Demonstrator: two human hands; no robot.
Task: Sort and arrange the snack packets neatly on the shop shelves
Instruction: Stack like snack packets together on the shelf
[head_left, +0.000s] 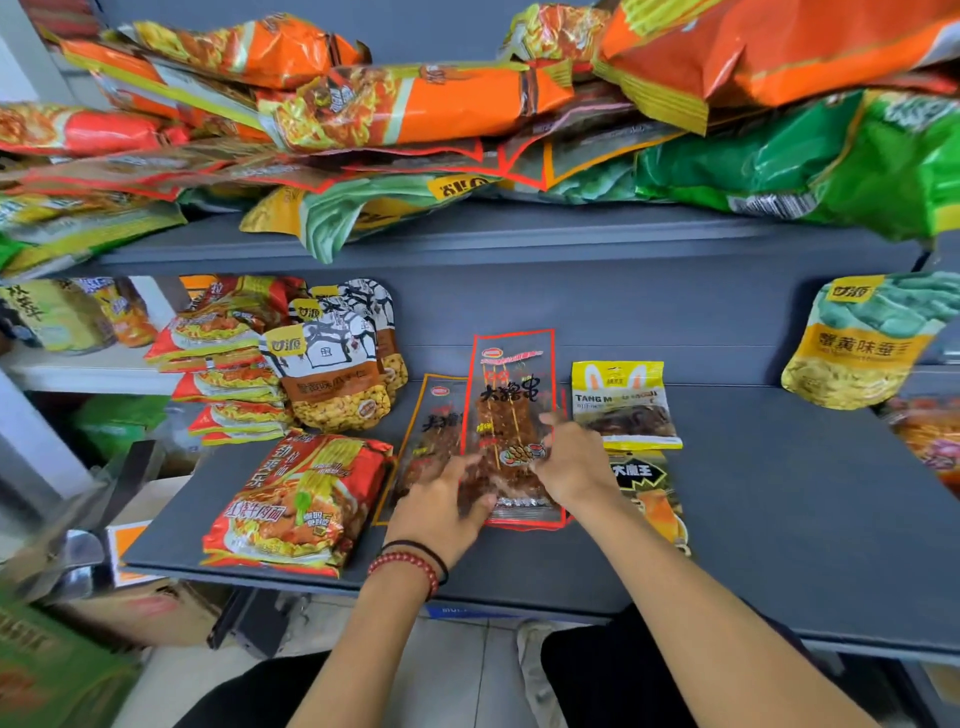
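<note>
you are mid-placement; your left hand (441, 501) and right hand (569, 460) each grip a lower edge of the red-edged skewer packet (511, 395), mid lower shelf (779, 493), between its twin packet (431, 431) and the yellow packet (623, 402); next move, in my judgement: square it onto the twin.

1. skewer packet (511, 395) I'm handling: clear film, red border, brown contents, black lettering
2. neighbouring packet (431, 431): same clear film, orange border
3. rabbit-ear packet (621, 402): yellow, white ears, dark brown window
4. noodle pack (301, 504): red with yellow
5. shelf (779, 493): dark grey
6. my bead bracelet (410, 566): red; thin band (439, 558) beside it, black
7. upper bags: orange bag (441, 104), green bag (779, 166)
</note>
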